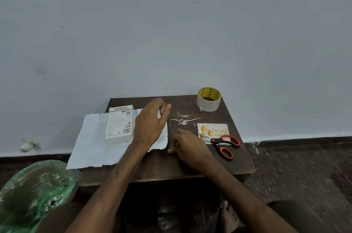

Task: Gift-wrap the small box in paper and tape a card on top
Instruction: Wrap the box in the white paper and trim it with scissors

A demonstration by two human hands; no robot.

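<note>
A white small box (119, 124) printed "PORTRONICS" lies on a sheet of white wrapping paper (91, 145) that overhangs the left edge of the brown table (167, 168). My left hand (152, 120) hovers over the paper's right part, fingers curled, thumb meeting the fingertips, with nothing visible between them. My right hand (187, 146) rests knuckles-up on the table, its fingertips at the paper's lower right corner; whether it pinches the paper is hidden. A card (213, 130) with gold ornaments lies to the right, partly under red-handled scissors (225, 146). A roll of clear tape (209, 99) stands at the back right.
Thin paper scraps (183, 118) are scattered between my hands and the tape. A green plastic bag (34, 192) sits on the floor at lower left. The grey wall (171, 32) rises right behind the table. A small white object (28, 145) lies by the wall.
</note>
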